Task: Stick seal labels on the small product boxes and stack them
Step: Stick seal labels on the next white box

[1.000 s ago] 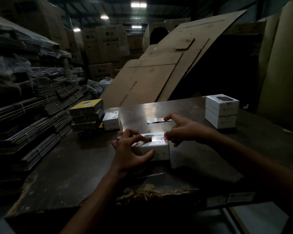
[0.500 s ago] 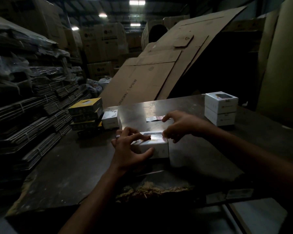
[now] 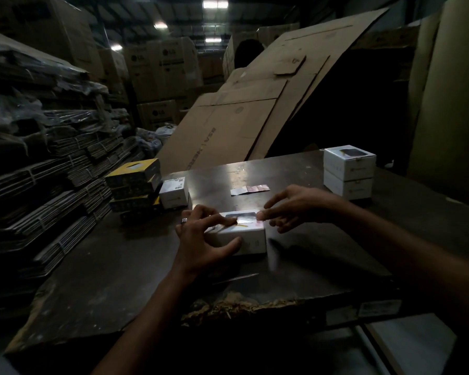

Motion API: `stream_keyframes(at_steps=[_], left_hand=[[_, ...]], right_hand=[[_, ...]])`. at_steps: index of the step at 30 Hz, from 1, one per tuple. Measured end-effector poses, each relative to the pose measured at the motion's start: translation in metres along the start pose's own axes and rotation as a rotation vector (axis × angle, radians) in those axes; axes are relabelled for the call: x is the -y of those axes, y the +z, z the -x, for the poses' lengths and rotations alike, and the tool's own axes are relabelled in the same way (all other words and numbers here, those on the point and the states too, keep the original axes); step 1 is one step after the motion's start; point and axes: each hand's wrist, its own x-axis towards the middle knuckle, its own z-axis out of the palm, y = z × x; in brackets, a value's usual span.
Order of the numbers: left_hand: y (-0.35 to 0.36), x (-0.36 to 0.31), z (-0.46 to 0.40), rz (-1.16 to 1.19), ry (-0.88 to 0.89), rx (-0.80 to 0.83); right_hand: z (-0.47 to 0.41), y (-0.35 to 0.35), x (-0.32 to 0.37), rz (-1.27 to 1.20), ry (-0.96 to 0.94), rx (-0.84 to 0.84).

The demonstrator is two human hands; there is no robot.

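Head view shows the left hand (image 3: 201, 239) on the white box (image 3: 238, 234): its thumb presses the near side, its forefinger lies flat along the top, so the fingers (image 3: 220, 220) hold the box steady. The right hand (image 3: 295, 207) comes from the right of the box, fingers spread, with one fingertip touching the shiny seal label (image 3: 245, 220) on the top. The box's long axis runs left to right, between the two hands. I judge the next move is a press along this axis to flatten the label. Behind the box lies the label strip (image 3: 251, 189) on the bench (image 3: 336, 253). Far right of the box stands the stack of two white boxes (image 3: 348, 171), nearer to the right hand.
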Motion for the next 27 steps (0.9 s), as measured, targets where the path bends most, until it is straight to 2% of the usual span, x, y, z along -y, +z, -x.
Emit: stream_keyframes(at_steps=[6, 11, 15, 18, 24, 27], left_hand=[[0.0, 0.002, -0.001, 0.036, -0.005, 0.01], [0.0, 0.002, 0.0, 0.025, -0.017, 0.024], [-0.001, 0.001, -0.001, 0.0, -0.022, 0.05], [-0.002, 0.0, -0.002, -0.032, -0.023, 0.085], [0.0, -0.005, -0.001, -0.067, -0.055, 0.195], [-0.003, -0.008, 0.001, -0.05, -0.035, 0.246]], right_hand=[[-0.005, 0.006, -0.029, 0.037, -0.038, -0.103], [-0.007, 0.005, -0.037, -0.187, -0.218, -0.153], [0.002, 0.007, -0.036, 0.212, -0.535, -0.302], [0.009, 0.016, -0.032, 0.358, -0.685, -0.247], [0.024, 0.022, -0.031, 0.461, -0.791, -0.248], [0.023, 0.023, -0.028, 0.465, -0.777, -0.247]])
